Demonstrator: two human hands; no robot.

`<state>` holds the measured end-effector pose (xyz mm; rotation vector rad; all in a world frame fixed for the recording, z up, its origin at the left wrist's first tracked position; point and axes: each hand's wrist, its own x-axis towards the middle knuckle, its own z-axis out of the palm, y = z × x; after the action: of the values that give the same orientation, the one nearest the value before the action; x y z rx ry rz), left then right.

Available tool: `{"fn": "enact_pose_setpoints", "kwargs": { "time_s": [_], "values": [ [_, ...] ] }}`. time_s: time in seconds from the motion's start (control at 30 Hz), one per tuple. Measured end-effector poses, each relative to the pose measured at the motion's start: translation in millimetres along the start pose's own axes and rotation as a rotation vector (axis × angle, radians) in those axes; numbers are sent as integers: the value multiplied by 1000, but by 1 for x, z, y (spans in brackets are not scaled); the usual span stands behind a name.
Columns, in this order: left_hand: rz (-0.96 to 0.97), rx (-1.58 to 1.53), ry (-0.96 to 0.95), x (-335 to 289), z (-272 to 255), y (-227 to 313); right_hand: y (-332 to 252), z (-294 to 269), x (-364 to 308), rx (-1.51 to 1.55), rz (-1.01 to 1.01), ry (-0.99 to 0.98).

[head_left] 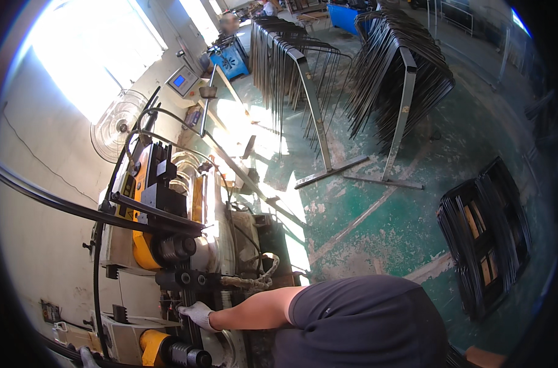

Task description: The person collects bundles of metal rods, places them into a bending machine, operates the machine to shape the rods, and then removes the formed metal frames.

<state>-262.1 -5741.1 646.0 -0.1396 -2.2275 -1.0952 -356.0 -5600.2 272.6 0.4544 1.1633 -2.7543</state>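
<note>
Evidently, the right hand (198, 314), nearer than the left hand (89, 357), meets the dark rail (193, 337) crosswise to its forearm (251, 311). Neither grip's hold can be told.

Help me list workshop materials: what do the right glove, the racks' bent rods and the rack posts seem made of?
Glove: probably knitted fabric, pale grey, matte, soft-looking. Bent rods: likely metal, dark-finished; slim yet stiffly shaped. Rack posts: seemingly metal, dull grey, straight and square-edged; coating unclear.
</note>
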Motion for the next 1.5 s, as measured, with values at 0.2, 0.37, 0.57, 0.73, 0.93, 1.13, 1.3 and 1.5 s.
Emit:
{"fn": "enact_pose_setpoints", "kwargs": {
  "time_s": [0.2,0.37,0.57,0.73,0.93,1.13,1.3,1.5],
  "values": [
    [-3,-94,-69,9,-1,-11,7,0,12,142,-9,0],
    [-32,-118,-103,18,-19,-38,-22,2,-22,28,13,40],
    [-56,-25,-56,6,-5,-9,-29,-3,-31,-85,-14,38],
    [-101,-6,-49,7,-16,-13,18,-20,1,33,-37,-16],
    [-236,23,-6,5,-51,-10,3,-26,-10,246,-5,-59],
    [-236,-4,32,4,-67,-24,0,-30,-14,348,113,-145],
    [-260,-1,58,8,-54,-26,-9,-39,-9,359,117,-143],
    [-286,60,128,-4,-53,-8,-9,-47,-13,249,135,-229]
  ]
}}
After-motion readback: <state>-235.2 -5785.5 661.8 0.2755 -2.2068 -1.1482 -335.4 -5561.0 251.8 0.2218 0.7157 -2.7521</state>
